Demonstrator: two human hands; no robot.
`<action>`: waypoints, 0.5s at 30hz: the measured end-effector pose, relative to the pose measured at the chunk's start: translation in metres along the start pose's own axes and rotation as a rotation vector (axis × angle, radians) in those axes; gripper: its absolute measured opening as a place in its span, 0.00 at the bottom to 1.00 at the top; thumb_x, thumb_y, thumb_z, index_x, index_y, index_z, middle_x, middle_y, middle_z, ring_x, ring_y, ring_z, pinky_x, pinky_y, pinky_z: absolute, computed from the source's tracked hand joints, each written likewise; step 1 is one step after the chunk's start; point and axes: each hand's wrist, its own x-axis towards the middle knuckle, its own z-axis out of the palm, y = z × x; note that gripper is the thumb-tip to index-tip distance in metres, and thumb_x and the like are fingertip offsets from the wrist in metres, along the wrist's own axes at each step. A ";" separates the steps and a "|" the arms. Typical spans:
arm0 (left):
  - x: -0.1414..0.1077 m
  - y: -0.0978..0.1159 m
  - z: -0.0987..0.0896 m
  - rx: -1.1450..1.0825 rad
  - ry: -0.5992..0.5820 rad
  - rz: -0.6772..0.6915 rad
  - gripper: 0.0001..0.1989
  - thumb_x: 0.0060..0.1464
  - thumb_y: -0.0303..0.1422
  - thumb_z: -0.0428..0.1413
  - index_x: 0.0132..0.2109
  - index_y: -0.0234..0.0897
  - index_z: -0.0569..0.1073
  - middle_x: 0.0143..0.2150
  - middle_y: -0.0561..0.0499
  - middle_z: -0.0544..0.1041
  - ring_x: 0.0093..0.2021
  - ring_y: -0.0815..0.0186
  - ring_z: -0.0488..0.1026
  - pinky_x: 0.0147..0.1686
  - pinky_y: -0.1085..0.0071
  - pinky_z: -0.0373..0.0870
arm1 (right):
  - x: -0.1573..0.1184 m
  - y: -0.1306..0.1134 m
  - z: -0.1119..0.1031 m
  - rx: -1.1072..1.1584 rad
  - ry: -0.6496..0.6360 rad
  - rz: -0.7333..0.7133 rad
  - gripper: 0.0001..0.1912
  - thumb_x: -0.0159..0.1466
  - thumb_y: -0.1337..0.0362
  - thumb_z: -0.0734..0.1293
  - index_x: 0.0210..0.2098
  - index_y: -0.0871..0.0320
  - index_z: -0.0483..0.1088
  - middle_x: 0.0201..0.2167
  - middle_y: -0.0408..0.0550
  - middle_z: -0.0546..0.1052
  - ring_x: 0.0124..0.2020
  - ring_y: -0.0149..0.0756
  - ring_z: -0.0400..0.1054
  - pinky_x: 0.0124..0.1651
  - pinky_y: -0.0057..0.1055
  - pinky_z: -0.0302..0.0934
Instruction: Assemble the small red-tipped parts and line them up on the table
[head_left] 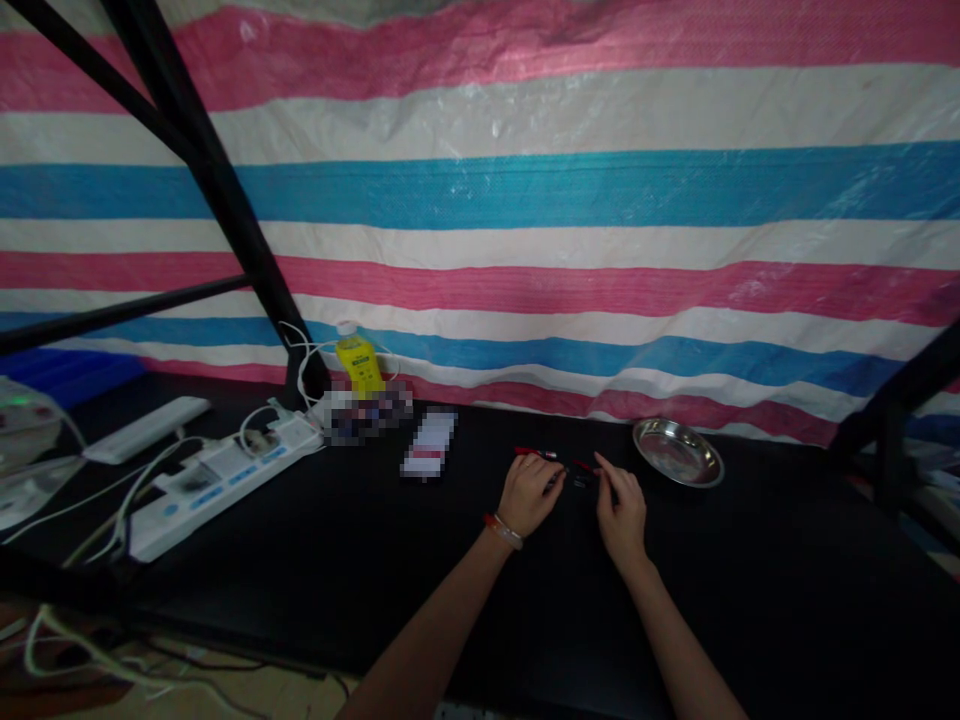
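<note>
Both my hands are over the black table, just right of its middle. My left hand (529, 492), with bracelets at the wrist, has its fingers curled in a pinch around something small and dark that I cannot make out. Facing it, my right hand (622, 512) is curled too, its fingertips at a small red and black piece (583, 466) whose kind is unclear. Small dark pieces (580, 482) lie between the hands, hard to tell from the tabletop. Just beyond the left fingers lies a thin red pen-like stick (531, 453) with a silvery end.
A round metal dish (679, 453) stands right of my hands. To the left are a phone (430, 445), a yellow bottle (360, 364) and a white power strip (217, 485) with cables. A striped sheet (525, 190) hangs behind the black table (315, 560); a dark metal frame (225, 200) rises at left.
</note>
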 end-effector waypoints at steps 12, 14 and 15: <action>0.000 -0.001 0.001 -0.001 -0.048 0.017 0.07 0.57 0.31 0.50 0.39 0.39 0.73 0.35 0.51 0.77 0.36 0.65 0.70 0.41 0.65 0.64 | -0.002 -0.013 0.003 0.341 0.063 0.235 0.14 0.60 0.54 0.62 0.38 0.58 0.63 0.36 0.52 0.76 0.39 0.39 0.71 0.44 0.35 0.63; 0.000 0.000 0.000 0.006 -0.061 0.027 0.07 0.57 0.31 0.50 0.39 0.39 0.73 0.34 0.51 0.77 0.36 0.65 0.70 0.41 0.65 0.64 | -0.002 -0.016 0.004 0.394 0.060 0.236 0.14 0.60 0.54 0.63 0.37 0.57 0.63 0.36 0.52 0.76 0.39 0.39 0.72 0.43 0.34 0.64; 0.000 0.000 0.000 0.010 -0.065 0.031 0.07 0.57 0.31 0.51 0.39 0.39 0.73 0.34 0.51 0.76 0.37 0.65 0.70 0.41 0.65 0.64 | -0.002 -0.016 0.004 0.407 0.056 0.236 0.14 0.59 0.53 0.64 0.36 0.57 0.63 0.35 0.51 0.76 0.39 0.39 0.72 0.42 0.33 0.64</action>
